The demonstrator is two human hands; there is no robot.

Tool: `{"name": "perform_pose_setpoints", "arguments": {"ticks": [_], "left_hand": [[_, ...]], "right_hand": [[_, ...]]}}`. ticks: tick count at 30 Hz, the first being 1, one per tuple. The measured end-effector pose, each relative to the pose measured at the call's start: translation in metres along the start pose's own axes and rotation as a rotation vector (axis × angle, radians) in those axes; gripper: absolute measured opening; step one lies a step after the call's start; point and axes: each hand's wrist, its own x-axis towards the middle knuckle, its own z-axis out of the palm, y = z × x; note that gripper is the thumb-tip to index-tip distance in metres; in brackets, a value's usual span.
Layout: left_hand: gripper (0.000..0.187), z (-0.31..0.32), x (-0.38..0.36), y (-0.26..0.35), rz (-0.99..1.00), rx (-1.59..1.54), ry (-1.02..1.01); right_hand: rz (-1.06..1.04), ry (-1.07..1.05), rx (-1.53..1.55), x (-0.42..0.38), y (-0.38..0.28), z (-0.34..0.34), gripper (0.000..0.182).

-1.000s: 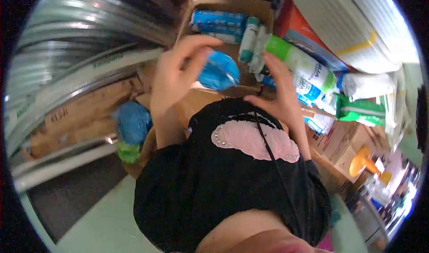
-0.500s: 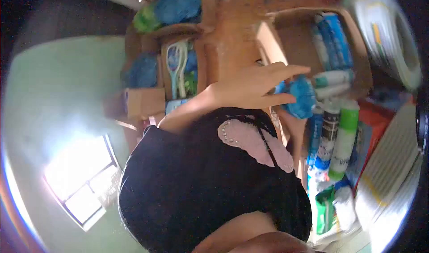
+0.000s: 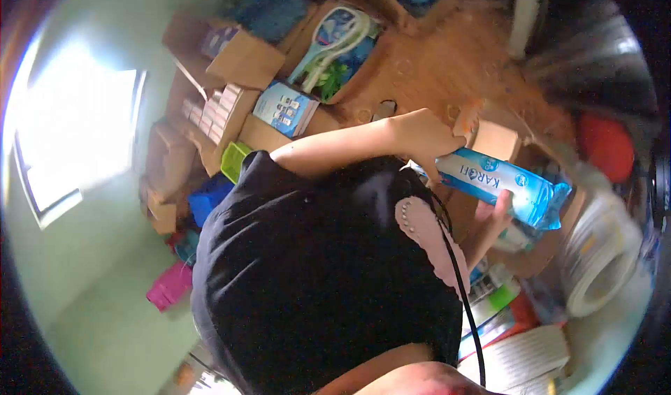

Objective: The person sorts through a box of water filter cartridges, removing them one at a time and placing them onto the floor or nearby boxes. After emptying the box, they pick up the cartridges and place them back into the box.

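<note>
A long blue and white package marked KAROFI (image 3: 500, 183) lies slantwise between my hands. My left hand (image 3: 426, 140) reaches in from the left and grips the package's near end. Below the package's middle, my right hand (image 3: 495, 215) holds its lower edge, thumb on the printed face. The package's crinkled far end sticks out free to the right. Under and behind it is an open cardboard box (image 3: 542, 259), partly hidden, with white and blue packs inside.
Left of the brown floor (image 3: 433, 67) stand boxes with rackets (image 3: 335, 39), a blue printed box (image 3: 283, 108) and small cartons (image 3: 218, 112). White coiled rolls (image 3: 604, 255) are at the right. A black cord (image 3: 470, 318) hangs before the black shirt (image 3: 328, 269).
The view has turned and shifted. My left hand, spread beside the blue package before, has closed on it. The package now shows its long printed side, and my right hand has come into sight.
</note>
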Motion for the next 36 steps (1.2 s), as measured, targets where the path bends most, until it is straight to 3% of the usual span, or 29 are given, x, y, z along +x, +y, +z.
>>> {"name": "perform_pose_setpoints", "arguments": {"ticks": [2,4,6,7,8,10,11,12,13,16,18,19,22,26,27,31,36], "left_hand": [[0.053,-0.025,-0.011,0.021,-0.101,0.076,-0.157],[0.054,-0.039,-0.029,0.01,-0.129,0.111,-0.063],[0.056,-0.045,-0.044,-0.025,-0.309,0.24,-0.05],[0.057,-0.051,-0.058,-0.03,-0.391,0.242,-0.05],[0.058,-0.054,-0.073,-0.039,-0.459,0.245,-0.05],[0.06,-0.064,-0.101,-0.045,-0.516,0.25,0.048],[0.06,-0.061,-0.114,-0.043,-0.53,0.234,0.08],[0.065,-0.078,-0.099,-0.056,-0.684,0.206,-0.05],[0.068,-0.076,-0.096,-0.048,-0.699,0.217,-0.054],[0.073,-0.063,-0.08,0.01,-0.797,0.238,-0.099],[0.067,-0.041,-0.065,0.058,-0.724,0.31,-0.081],[0.061,-0.111,-0.073,-0.08,-0.682,0.27,-0.111],[0.07,-0.133,-0.051,-0.079,-0.608,0.332,-0.233],[0.068,-0.143,-0.017,-0.058,-0.446,0.412,-0.223],[0.06,-0.14,-0.012,-0.054,-0.374,0.436,-0.141],[0.066,-0.141,-0.004,-0.033,-0.392,0.338,-0.157],[0.069,-0.153,0.008,-0.017,-0.363,0.301,-0.112]], "right_hand": [[0.19,-0.03,-0.055,0.0,-0.014,0.002,0.064],[0.299,-0.105,-0.19,0.02,-0.015,-0.006,0.069],[0.128,-0.154,-1.082,0.031,-0.028,0.019,0.074],[-0.391,-0.201,-1.394,0.051,-0.002,-0.031,0.086],[-0.4,0.052,-1.975,0.044,-0.01,-0.034,0.093],[-0.599,0.231,-2.111,0.049,-0.016,-0.085,0.089],[-0.423,0.302,-2.052,0.038,-0.015,-0.123,0.081],[-0.246,0.366,-1.977,0.057,0.006,-0.152,0.073],[0.111,0.224,-1.727,0.061,0.014,-0.195,0.077],[0.268,0.093,-1.462,0.04,0.083,-0.387,0.068],[0.269,0.325,-1.535,0.031,0.061,-0.261,0.049],[0.272,0.443,-1.557,0.027,0.045,-0.184,0.04],[0.342,0.478,-1.69,0.021,0.044,-0.158,0.036],[0.342,0.574,-1.617,0.021,0.037,-0.152,0.037],[0.369,0.551,-1.621,0.02,0.036,-0.152,0.036],[0.405,0.478,-1.614,0.013,0.03,-0.13,0.031],[0.338,0.584,-1.569,0.001,0.012,-0.085,0.035]]}}
